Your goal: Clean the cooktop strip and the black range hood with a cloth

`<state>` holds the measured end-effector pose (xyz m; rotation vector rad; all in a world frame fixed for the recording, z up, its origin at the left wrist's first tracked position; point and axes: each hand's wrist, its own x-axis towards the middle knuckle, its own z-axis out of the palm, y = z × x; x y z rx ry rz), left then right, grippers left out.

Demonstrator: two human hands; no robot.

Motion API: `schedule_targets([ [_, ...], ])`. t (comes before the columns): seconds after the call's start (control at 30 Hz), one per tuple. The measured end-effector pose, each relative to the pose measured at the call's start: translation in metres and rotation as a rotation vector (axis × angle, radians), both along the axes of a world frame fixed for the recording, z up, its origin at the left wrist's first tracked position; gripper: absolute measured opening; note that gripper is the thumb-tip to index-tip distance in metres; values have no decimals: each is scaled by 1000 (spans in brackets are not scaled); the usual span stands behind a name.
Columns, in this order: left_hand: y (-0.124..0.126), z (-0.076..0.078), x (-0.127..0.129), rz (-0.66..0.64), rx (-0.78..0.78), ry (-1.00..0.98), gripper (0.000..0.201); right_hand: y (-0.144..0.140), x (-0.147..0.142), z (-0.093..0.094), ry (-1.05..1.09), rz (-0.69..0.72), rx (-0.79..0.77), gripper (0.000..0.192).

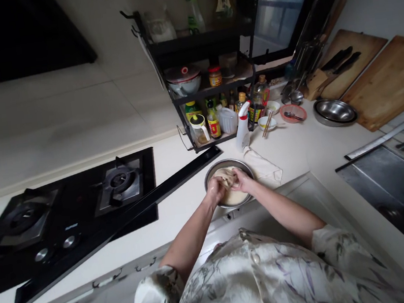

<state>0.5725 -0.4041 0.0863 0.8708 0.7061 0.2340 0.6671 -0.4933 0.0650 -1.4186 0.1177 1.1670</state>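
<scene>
**Dough being worked in the metal bowl**

Nearest the camera is the person's patterned shirt (pixel 263 277), w/ both forearms reaching fwd to the counter edge. The left hand (pixel 216 189) and right hand (pixel 242 180) meet over a steel bowl (pixel 210 175) that sits on the countertop (pixel 173 215) just in front of the body. Both hands are curled closed around a pale lump of dough (pixel 228 178) — fingers dug in, gripping it from either side, lifted slightly off more dough lower in the bowl.

A white cloth (pixel 265 168) lies just beside the bowl on the right; a spray bottle (pixel 242 128) stands behind it, and the gas hob (pixel 65 214) is well apart to the left.

Judged step: kneading or pulling the dough, mid-way. Next move prob. calls for folding the lump back down and pressing — bowl may slide, since neither hand steadies it.
</scene>
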Motion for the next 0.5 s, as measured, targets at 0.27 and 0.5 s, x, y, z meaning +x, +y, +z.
schedule_targets([
  [0.27,-2,12,5,-107,-48,12,10,-4,-17,15,369,98,231,43],
  [0.5,0,10,-8,-320,289,178,23,2,-22,-2,82,71,131,20],
])
